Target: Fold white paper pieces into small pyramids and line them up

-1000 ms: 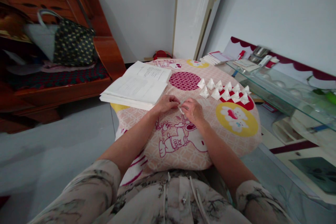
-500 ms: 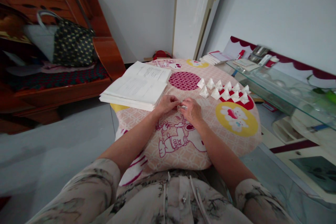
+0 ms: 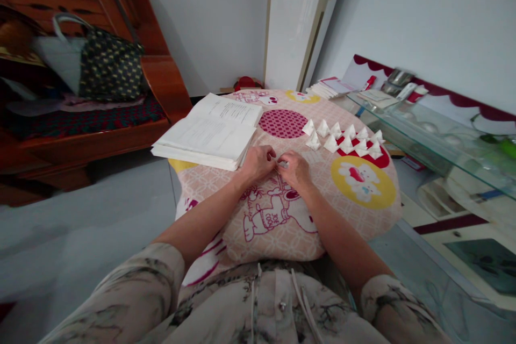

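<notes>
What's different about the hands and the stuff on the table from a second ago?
Only a little: the left hand has curled in more, and the small white piece that poked out between the hands is now mostly hidden by the right hand. The open book and rows of white folded pyramids stayed put.

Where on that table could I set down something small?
The large yellow circle looks bare, bordered by paper pyramids, right arm and rim of the table. So does the purple oval, between book and pyramids. It is crowded among the pyramids and beside the book, where the left hand almost meets the right hand.
</notes>
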Demonstrator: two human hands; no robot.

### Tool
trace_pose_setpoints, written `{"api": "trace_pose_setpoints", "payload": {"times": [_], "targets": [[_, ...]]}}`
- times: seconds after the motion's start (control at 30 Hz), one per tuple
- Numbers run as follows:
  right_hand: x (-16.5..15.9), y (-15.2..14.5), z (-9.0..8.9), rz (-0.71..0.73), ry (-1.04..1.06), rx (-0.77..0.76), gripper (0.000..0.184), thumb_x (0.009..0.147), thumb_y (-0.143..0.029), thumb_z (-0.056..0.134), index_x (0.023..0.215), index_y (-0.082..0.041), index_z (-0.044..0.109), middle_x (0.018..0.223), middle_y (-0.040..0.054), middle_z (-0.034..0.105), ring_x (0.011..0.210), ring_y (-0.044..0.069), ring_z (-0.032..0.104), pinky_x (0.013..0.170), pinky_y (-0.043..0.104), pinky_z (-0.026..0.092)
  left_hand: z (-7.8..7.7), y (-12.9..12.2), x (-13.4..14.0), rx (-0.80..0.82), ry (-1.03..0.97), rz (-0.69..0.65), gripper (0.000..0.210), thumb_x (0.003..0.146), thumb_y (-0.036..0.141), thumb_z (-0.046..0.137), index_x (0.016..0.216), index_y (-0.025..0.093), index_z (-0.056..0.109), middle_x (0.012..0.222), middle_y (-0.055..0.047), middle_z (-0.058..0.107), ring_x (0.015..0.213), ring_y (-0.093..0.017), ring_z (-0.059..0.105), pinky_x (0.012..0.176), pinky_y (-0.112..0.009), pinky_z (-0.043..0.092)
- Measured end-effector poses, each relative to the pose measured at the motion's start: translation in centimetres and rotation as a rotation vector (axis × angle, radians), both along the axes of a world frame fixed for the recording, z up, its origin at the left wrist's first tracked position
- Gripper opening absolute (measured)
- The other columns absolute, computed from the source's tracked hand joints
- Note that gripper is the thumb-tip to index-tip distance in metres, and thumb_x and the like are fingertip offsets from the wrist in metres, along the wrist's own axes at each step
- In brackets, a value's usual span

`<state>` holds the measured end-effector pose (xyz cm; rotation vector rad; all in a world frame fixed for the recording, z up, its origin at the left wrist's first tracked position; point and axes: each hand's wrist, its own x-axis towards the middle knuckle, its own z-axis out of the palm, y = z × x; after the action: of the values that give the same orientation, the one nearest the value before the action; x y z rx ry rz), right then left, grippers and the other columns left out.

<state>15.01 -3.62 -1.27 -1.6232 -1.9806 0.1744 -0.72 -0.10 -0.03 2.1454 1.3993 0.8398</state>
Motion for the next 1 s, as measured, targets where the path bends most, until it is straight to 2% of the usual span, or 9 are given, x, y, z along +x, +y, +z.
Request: {"api": "trace_pose_setpoints", "payload": {"times": [0.23,0.47,0.67,0.87,1.0], "targets": [[0.2,0.3,-0.6,0.007,0.013,0.034,0.01,0.083,-0.017,0.065,0.079,-0.021,0.073,0.091,0.0076,0.07,0.09,0.023,0.064,0.08,0.032,0.049,-0.1,0.2,1.0,-0.001,0.116,0.05,0.017,0.085,0.021,0.062,0.091,0.016,0.078,0.089,-0.011,0.076,0.081,-0.023,0.066,0.075,-0.031,0.048],[0.2,0.4,-0.8,0.016,0.004,0.03,0.011,0.082,-0.014,0.064,0.083,-0.019,0.074,0.096,0.01,0.071,0.095,0.024,0.064,0.084,0.034,0.049,0.2,0.1,1.5,0.013,0.202,0.058,0.02,0.085,0.025,0.065,0.097,0.018,0.079,0.096,-0.014,0.076,0.091,-0.028,0.068,0.08,-0.034,0.049],[0.3,0.4,-0.8,0.024,0.033,0.006,0.01,0.082,-0.015,0.065,0.082,-0.02,0.074,0.094,0.0089,0.071,0.095,0.024,0.063,0.086,0.034,0.048,0.2,0.6,0.9,-0.009,0.265,-0.038,0.027,0.089,0.027,0.062,0.107,0.018,0.079,0.099,-0.011,0.077,0.094,-0.024,0.069,0.085,-0.031,0.051],[0.4,0.7,-1.0,0.043,0.057,0.026,0.01,0.081,-0.011,0.066,0.078,-0.019,0.072,0.092,0.0091,0.07,0.093,0.023,0.063,0.086,0.034,0.048,1.0,-0.1,1.5,0.01,0.393,0.037,0.032,0.091,0.025,0.054,0.111,0.019,0.078,0.11,-0.011,0.078,0.102,-0.025,0.071,0.088,-0.033,0.054],[0.4,0.7,-1.0,0.031,0.072,0.023,0.007,0.08,-0.013,0.069,0.078,-0.018,0.072,0.091,0.0096,0.07,0.092,0.024,0.063,0.085,0.034,0.048,1.4,0.2,1.3,-0.001,0.413,-0.035,0.034,0.091,0.022,0.052,0.112,0.02,0.079,0.108,-0.009,0.078,0.101,-0.023,0.071,0.086,-0.031,0.053]]}}
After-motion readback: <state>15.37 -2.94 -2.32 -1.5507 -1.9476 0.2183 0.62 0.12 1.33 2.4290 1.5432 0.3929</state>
